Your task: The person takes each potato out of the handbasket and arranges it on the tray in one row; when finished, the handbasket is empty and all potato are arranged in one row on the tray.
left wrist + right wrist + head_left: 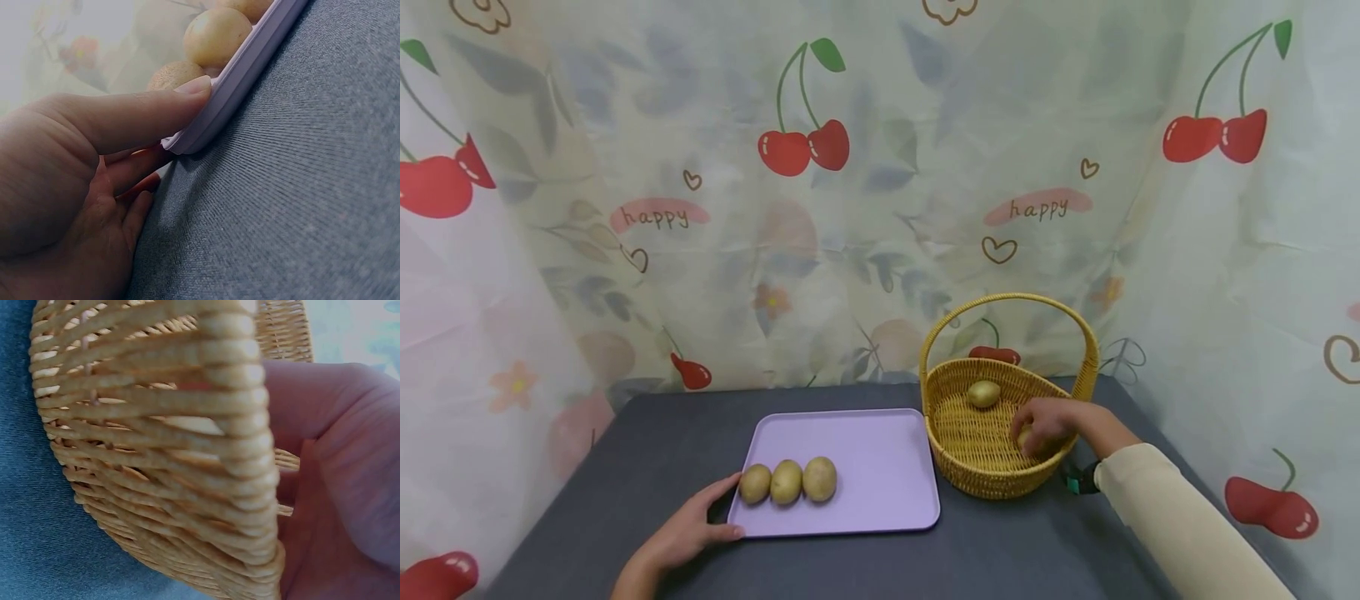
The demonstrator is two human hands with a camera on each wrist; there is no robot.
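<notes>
In the head view my left hand (688,525) rests at the near left corner of a lilac tray (880,467), fingers extended and thumb touching its rim. Three potatoes (786,482) sit in a row on the tray's left part, the leftmost by my index fingertip. My right hand (1051,425) reaches into a wicker basket (992,485) and grips a potato (1027,437), mostly covered by the fingers. Another potato (983,394) lies at the basket's back. In the right wrist view the basket's wall (156,437) hides my right fingertips.
The basket's tall arched handle (1011,297) rises over it, close to my right forearm. Both tray and basket stand on a dark grey cloth-covered table (685,433). A cherry-printed curtain (880,208) hangs behind and at both sides.
</notes>
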